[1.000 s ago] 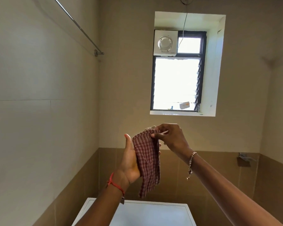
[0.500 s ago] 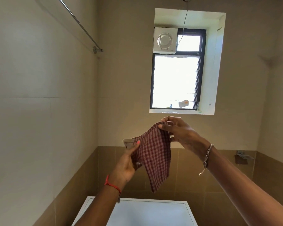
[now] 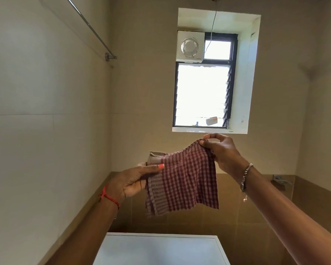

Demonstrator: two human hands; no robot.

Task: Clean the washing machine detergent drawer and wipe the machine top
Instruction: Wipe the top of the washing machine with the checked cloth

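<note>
Left hand and right hand pinch checked cloth by opposite corners, spreading it above washing machine top, likely for wiping.

Maroon-checked cloth hangs spread in mid-air — above white machine top, not touching it.

Noted: red thread tied round left wrist; beaded metal bracelet on right wrist; coral nail polish on left hand thumb.
</note>
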